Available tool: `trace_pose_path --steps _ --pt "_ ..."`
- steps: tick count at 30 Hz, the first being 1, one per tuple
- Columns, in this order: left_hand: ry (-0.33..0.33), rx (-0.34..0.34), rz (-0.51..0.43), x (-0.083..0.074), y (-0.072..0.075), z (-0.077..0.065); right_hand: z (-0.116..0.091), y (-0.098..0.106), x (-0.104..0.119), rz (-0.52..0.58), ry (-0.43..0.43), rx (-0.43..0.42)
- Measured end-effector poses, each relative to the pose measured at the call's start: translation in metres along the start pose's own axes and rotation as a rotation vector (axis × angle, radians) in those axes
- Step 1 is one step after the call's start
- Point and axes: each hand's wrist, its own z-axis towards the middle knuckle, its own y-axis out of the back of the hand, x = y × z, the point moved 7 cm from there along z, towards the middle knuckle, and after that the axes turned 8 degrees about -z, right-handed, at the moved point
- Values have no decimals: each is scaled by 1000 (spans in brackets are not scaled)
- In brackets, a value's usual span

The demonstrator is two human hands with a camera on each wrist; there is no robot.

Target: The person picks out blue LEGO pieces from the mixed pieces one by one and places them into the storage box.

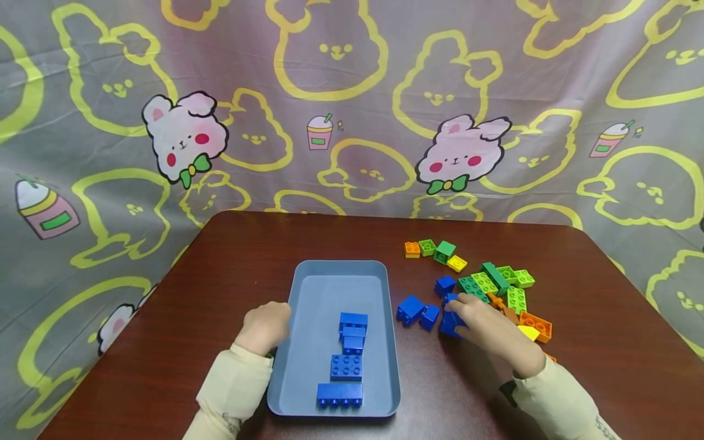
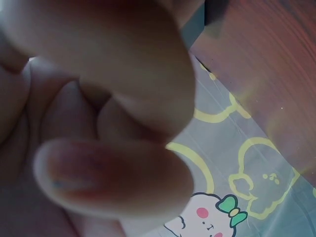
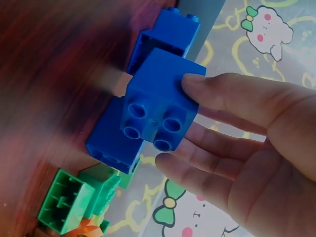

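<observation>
My right hand (image 1: 492,333) is over the cluster of bricks right of the tray. In the right wrist view its thumb and fingers pinch a blue toy building brick (image 3: 160,81) with round studs. Other blue bricks lie close by, one below it (image 3: 111,133) and one above it (image 3: 175,32). By the left side of a grey-blue tray (image 1: 313,287) is my left hand (image 1: 264,327), fingers curled; nothing shows in its grasp. Several blue bricks lie inside the tray, among them a six-stud brick (image 1: 346,366) and a longer brick (image 1: 340,392).
Light green bricks (image 1: 517,299), dark green bricks (image 1: 474,290), orange bricks (image 1: 536,327) and yellow pieces (image 1: 528,332) lie scattered at the right. Toward the back are a few more, including a yellow brick (image 1: 457,263). A patterned cloth (image 1: 374,122) hangs behind the brown table (image 1: 236,256).
</observation>
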Motion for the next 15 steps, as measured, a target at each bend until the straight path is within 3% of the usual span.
trace_pose_path --steps 7,15 --pt "2 -2 -6 -1 0 0 5 4 5 2 -6 11" --pt "-7 -15 -5 0 -1 0 8 12 12 -29 -11 -44"
